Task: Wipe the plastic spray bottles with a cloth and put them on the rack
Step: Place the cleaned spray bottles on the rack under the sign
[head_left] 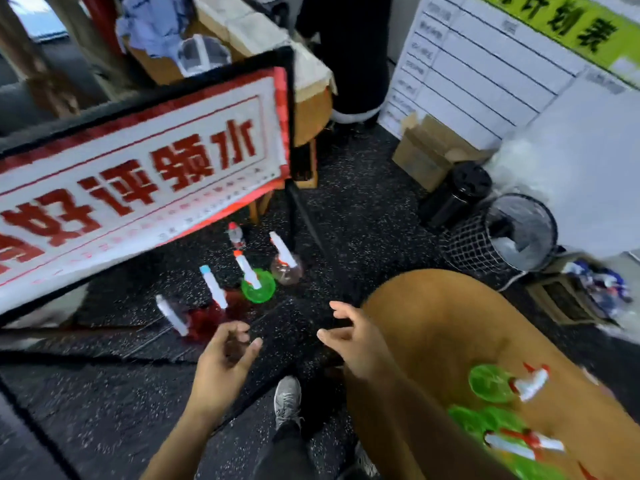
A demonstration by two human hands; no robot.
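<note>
Several spray bottles stand on a low black rack shelf under a red-and-white sign: a green bottle, a clear brownish one, and two red ones. More green bottles with white and red trigger heads lie on a round wooden table at the right. My left hand hovers in front of the red bottles, fingers loosely curled, holding nothing. My right hand hangs beside the table's edge with fingers spread and nothing in it. No cloth is in sight.
A large sign tops the rack at the left. A wire waste bin, a black canister and a cardboard box stand at the right by a whiteboard. My shoe is on the dark speckled floor.
</note>
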